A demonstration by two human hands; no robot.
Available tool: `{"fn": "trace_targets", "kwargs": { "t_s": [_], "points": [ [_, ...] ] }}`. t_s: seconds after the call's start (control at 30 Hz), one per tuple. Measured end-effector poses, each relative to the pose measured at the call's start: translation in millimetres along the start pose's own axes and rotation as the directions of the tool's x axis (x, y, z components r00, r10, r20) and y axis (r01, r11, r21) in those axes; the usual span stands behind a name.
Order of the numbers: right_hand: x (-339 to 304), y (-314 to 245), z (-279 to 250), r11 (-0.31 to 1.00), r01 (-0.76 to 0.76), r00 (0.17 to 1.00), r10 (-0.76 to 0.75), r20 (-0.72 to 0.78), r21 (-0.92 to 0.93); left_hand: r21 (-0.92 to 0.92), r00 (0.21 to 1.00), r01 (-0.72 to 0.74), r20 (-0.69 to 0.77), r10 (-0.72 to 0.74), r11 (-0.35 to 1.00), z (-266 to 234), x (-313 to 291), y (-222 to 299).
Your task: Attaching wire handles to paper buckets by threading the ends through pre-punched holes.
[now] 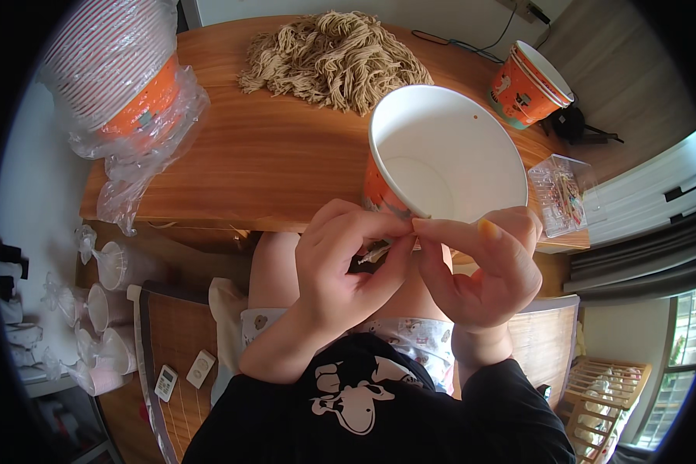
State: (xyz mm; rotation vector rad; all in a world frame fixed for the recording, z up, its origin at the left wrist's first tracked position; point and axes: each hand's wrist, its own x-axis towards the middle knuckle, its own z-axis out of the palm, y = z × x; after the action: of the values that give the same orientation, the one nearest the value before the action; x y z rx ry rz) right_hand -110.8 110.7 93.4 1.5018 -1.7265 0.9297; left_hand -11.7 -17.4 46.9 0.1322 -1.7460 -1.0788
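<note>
Just outside the near rim of a large white-lined paper bucket (456, 147), my two hands meet fingertip to fingertip. My left hand (352, 259) is closed in a pinch, and a short pale cord (375, 252) shows below its fingers. Thumb and forefinger of my right hand (483, 267) pinch at the same spot, with the cord there mostly hidden by the fingertips. The bucket tilts toward me at the table's front edge; its outside is orange. A small hole shows in its far wall. Behind it lies a heap of beige cords (336, 62).
On the wooden table (255, 162), a plastic-wrapped stack of buckets (124, 69) stands left. Nested orange buckets (526, 87) and a clear box of small items (564, 193) are right. Plastic-wrapped cups (112, 309) stand lower left. Two remotes (166, 382) lie on the seat beside me.
</note>
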Motion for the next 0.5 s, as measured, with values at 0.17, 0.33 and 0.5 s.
{"fn": "trace_targets", "kwargs": {
  "t_s": [0.17,0.33,0.5],
  "points": [
    [4.5,-4.3,1.0,1.000,-0.015,1.000,0.015,0.012,-0.024,-0.332,0.951,0.309,0.128,-0.282,0.891,2.3,-9.0,-2.3],
    [0.0,2.2,0.9,0.999,0.051,0.999,-0.051,-0.015,-0.013,-0.592,0.871,0.491,0.323,-0.370,0.639,-1.2,-6.3,-0.6],
    [-0.7,2.6,-1.3,0.997,0.056,0.998,-0.055,0.026,-0.050,-0.770,0.858,0.507,0.410,-0.310,0.386,-2.2,-8.0,-6.5]
  ]
}}
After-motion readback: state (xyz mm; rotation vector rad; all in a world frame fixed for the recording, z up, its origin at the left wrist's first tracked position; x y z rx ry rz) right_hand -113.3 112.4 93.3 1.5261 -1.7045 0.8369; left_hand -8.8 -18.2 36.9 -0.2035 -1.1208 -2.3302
